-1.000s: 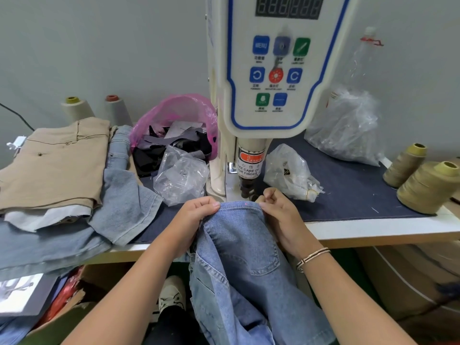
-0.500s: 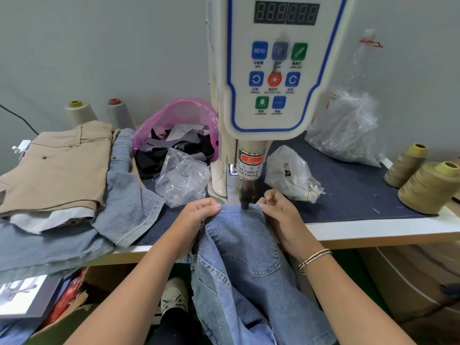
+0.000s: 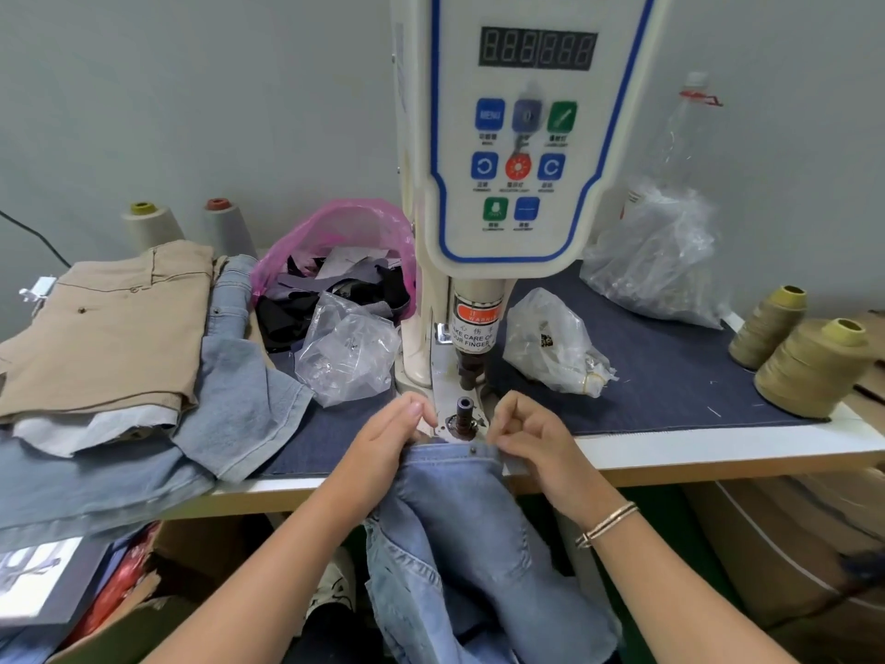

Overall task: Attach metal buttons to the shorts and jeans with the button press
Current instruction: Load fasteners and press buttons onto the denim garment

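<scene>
The white button press (image 3: 522,151) stands at the middle of the table, its punch (image 3: 471,371) raised above the dark lower die (image 3: 463,414). Light blue jeans (image 3: 459,519) hang off the table's front edge, waistband just in front of the die. A small metal button (image 3: 473,450) sits in the waistband. My left hand (image 3: 388,438) pinches the waistband on the left, my right hand (image 3: 527,433) pinches it on the right. Khaki shorts (image 3: 105,328) and more blue denim (image 3: 234,395) lie piled at the left.
Clear plastic bags (image 3: 347,357) of small parts flank the press, with another at the right (image 3: 550,347) and a large one (image 3: 661,261) behind. A pink bag of scraps (image 3: 335,237) sits at the back. Thread cones (image 3: 809,371) stand at the far right and back left.
The punch has gone back up after coming down on the waistband. Both hands have drawn the jeans toward me, uncovering the lower die, and a button now shows in the waistband.
</scene>
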A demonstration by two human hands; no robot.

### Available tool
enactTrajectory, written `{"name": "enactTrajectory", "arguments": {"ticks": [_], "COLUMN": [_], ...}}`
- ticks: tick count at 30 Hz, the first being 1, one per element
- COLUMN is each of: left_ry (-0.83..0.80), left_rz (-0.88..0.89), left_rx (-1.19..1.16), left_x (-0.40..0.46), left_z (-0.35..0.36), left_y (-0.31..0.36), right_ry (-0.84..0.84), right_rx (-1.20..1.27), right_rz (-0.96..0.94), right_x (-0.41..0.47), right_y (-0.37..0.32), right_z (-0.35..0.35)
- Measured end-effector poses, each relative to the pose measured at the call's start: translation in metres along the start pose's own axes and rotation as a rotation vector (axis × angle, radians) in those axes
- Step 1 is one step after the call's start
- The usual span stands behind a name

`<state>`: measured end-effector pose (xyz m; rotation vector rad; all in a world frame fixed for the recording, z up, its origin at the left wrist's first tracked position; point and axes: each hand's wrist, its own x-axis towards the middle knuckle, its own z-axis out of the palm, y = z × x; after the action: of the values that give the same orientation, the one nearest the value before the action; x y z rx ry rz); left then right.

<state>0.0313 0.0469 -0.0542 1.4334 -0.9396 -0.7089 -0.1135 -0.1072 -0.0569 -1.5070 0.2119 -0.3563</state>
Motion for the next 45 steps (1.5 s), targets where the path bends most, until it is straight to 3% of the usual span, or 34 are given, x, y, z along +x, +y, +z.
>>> {"name": "enactTrajectory", "arguments": {"ticks": [3,6,9,11,15,19,24,28,32,35,38,45], "left_ry": [0.148,0.219,0.229,0.247,0.295,0.317,0.311,0.318,0.321,0.317,0.314,0.317], "left_rz": [0.03,-0.024,-0.085,-0.091,-0.059,-0.057,-0.061,-0.053,-0.044,-0.043,-0.037,-0.039], "left_rx": [0.043,-0.066,-0.22,-0.242,-0.142,-0.09,-0.061,-0.029,-0.028,-0.025,-0.021,-0.005], "left_x": [0.004,0.009,0.011,0.011,0.012,0.012,0.013,0.013,0.013,0.013,0.013,0.013], "left_z": [-0.015,-0.03,-0.033,-0.033,-0.03,-0.031,-0.033,-0.032,-0.033,-0.032,-0.033,-0.032], "left_y": [-0.001,-0.004,-0.007,-0.008,-0.008,-0.008,-0.01,-0.011,-0.011,-0.011,-0.01,-0.01], "right_ry": [0.083,0.359,0.56,0.519,0.244,0.323,0.311,0.142,0.052,0.239,0.233,0.195], "right_rx": [-0.239,-0.344,-0.628,-0.894,-1.393,-1.384,-1.493,-1.639,-1.769,-1.772,-1.643,-1.724], "right_rz": [-0.016,-0.094,-0.101,0.075,0.529,0.803,0.831,0.851,0.711,0.501,0.713,0.517], "right_x": [-0.009,-0.005,0.016,0.036,0.073,0.102,0.116,0.121,0.121,0.116,0.117,0.115], "right_y": [-0.008,-0.034,-0.061,-0.073,-0.079,-0.073,-0.065,-0.067,-0.06,-0.053,-0.061,-0.056], "right_z": [-0.005,-0.025,-0.049,-0.055,-0.046,-0.052,-0.056,-0.049,-0.05,-0.055,-0.05,-0.056]}}
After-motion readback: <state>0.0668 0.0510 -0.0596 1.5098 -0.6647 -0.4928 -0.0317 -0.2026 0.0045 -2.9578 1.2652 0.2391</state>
